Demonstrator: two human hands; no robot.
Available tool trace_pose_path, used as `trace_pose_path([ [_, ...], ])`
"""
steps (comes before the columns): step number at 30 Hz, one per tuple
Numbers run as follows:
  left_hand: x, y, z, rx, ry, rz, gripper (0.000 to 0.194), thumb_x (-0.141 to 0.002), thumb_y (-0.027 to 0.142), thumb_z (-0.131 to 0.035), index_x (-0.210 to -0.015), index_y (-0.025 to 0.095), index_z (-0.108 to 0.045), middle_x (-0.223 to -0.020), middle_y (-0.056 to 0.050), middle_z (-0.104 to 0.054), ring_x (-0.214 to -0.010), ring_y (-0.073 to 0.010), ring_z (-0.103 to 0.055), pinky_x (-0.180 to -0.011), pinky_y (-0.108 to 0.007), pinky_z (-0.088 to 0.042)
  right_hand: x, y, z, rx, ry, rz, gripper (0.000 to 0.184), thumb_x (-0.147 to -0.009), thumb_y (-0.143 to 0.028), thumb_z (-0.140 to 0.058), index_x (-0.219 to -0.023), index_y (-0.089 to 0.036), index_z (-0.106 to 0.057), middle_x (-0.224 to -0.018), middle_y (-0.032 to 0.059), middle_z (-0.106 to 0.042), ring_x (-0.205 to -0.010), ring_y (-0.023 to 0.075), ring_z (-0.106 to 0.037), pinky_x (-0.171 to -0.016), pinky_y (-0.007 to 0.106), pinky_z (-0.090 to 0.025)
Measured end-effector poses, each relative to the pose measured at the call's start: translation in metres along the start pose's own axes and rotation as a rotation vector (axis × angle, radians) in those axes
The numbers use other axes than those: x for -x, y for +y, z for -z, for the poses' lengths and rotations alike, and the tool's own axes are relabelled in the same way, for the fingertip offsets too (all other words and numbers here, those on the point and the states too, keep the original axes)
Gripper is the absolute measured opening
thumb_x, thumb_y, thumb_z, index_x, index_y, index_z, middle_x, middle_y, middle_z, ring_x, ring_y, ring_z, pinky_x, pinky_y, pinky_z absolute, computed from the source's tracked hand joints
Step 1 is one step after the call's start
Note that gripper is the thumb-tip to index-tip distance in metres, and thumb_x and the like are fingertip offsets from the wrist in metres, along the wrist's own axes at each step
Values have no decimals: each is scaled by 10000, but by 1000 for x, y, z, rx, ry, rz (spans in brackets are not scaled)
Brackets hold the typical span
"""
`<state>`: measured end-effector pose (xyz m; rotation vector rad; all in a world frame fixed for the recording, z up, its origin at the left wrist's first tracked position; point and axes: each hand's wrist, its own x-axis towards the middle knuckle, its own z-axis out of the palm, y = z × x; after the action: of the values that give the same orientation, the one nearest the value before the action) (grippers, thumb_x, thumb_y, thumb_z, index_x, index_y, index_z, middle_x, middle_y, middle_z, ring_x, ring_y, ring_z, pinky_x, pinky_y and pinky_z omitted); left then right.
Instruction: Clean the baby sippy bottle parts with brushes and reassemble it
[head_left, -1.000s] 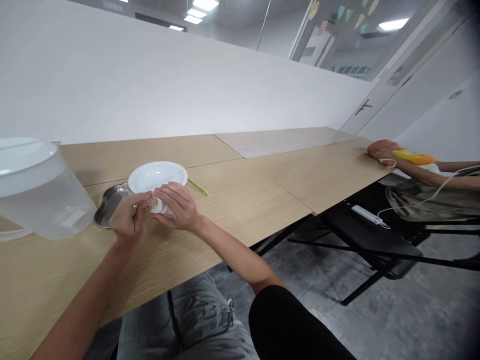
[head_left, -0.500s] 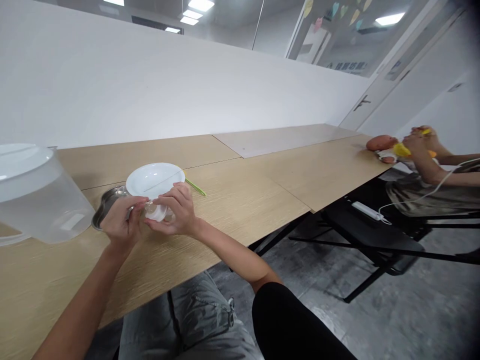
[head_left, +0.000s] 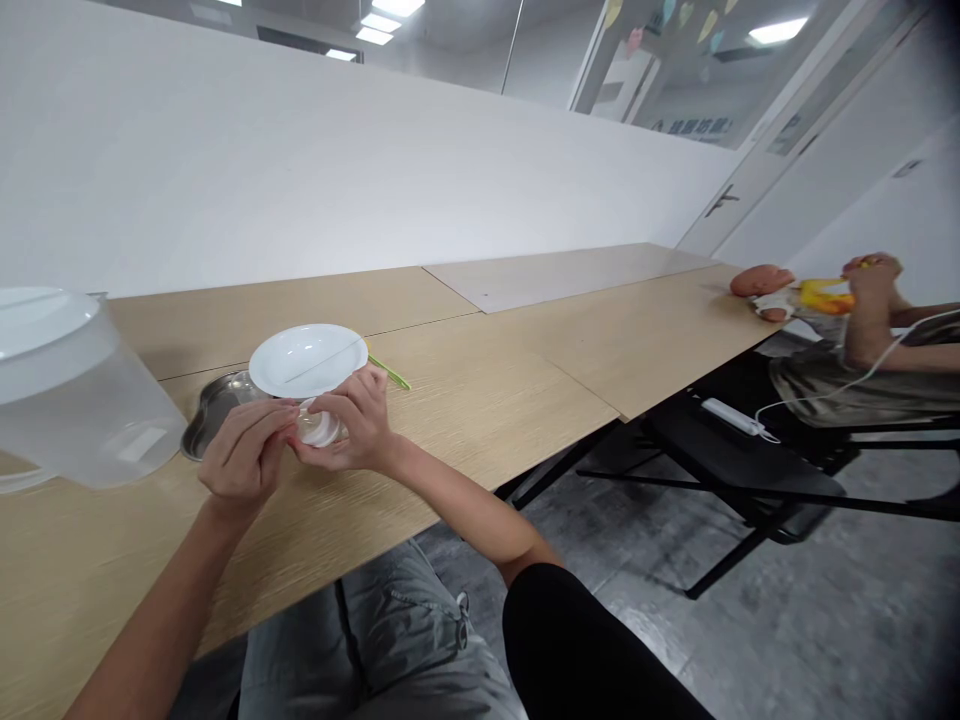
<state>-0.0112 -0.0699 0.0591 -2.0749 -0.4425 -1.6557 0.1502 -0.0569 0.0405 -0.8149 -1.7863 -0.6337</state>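
Head view: your right hand (head_left: 352, 420) pinches a small white cap (head_left: 320, 430) under a white plate (head_left: 306, 360), left hand (head_left: 244, 465) narrow beside it, steel tray (head_left: 217, 420) at 10 o'clock, green stick (head_left: 390, 373) at 1 o'clock.

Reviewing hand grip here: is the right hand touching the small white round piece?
Touching: the head view shows the fingers of the right hand pressed on the small white round piece.
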Motion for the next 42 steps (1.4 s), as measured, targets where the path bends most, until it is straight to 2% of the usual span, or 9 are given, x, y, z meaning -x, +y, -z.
trace_pose_path([
  [8, -1, -2, 0, -2, -43, -36, 314, -859, 107, -599, -1158, 194, -642, -980, -84, -713, -933, -206, -693, -835, -322, -565, 3, 5, -4, -106, -69, -83, 372, -732, -564, -655, -957, -269, -627, -859, 35, -546, -817, 216, -533, -886, 434, -341],
  [11, 0, -3, -3, -12, -89, 39, 376, -893, 151, -558, -1264, 206, -590, -1103, -105, -699, -1032, -222, -669, -898, -344, -542, -1, 10, 2, -135, -62, -187, 353, -754, -506, -658, -1019, -274, -635, -960, 66, -575, -893, 253, -555, -905, 450, -345],
  [14, 2, -3, -6, 12, -118, 184, 439, -936, 234, -503, -1371, 183, -493, -1220, -135, -657, -1174, -241, -605, -991, -383, -491, -7, 14, 9, -182, 46, -385, 337, -817, -473, -605, -1060, -239, -615, -1035, 101, -602, -980, 278, -558, -905, 452, -372],
  [17, 9, -5, -10, 55, -254, 324, 551, -940, 310, -508, -1451, 159, -370, -1284, -156, -621, -1250, -256, -551, -1039, -418, -449, -8, 19, 8, -384, 232, -567, 321, -892, -472, -496, -1043, -205, -591, -1031, 106, -639, -976, 255, -574, -879, 427, -426],
  [20, 21, -7, -16, 96, -458, 453, 714, -903, 411, -560, -1501, 178, -246, -1316, -153, -599, -1252, -277, -547, -1027, -448, -451, -6, 23, 1, -597, 267, -652, 293, -892, -441, -479, -988, -189, -593, -969, 83, -663, -922, 224, -598, -838, 380, -468],
  [23, 32, -9, -23, 114, -553, 517, 801, -867, 461, -601, -1509, 186, -210, -1318, -165, -591, -1230, -295, -559, -1004, -469, -460, -5, 21, 0, -645, 166, -618, 223, -853, -364, -494, -929, -185, -603, -907, 58, -672, -879, 204, -605, -820, 345, -469],
  [29, 39, -10, -28, 70, -513, 506, 732, -868, 487, -605, -1468, 203, -297, -1164, -129, -672, -1030, -284, -657, -877, -424, -521, -7, 15, 6, -510, -21, -441, 158, -808, -255, -492, -877, -186, -616, -857, 39, -678, -829, 194, -591, -846, 345, -427],
  [36, 37, -8, -28, 44, -499, 446, 676, -891, 517, -557, -1431, 168, -345, -1149, -139, -672, -1027, -266, -658, -866, -399, -528, -2, 18, -3, -452, -93, -388, 167, -782, -202, -496, -861, -188, -643, -810, 21, -679, -809, 182, -590, -868, 347, -413],
  [42, 37, -7, -28, 6, -476, 387, 671, -892, 517, -549, -1428, 160, -361, -1135, -154, -675, -1001, -270, -662, -865, -389, -519, -3, 21, -2, -531, -97, -344, 240, -801, -194, -445, -910, -169, -657, -922, 54, -672, -897, 183, -610, -860, 334, -424],
])
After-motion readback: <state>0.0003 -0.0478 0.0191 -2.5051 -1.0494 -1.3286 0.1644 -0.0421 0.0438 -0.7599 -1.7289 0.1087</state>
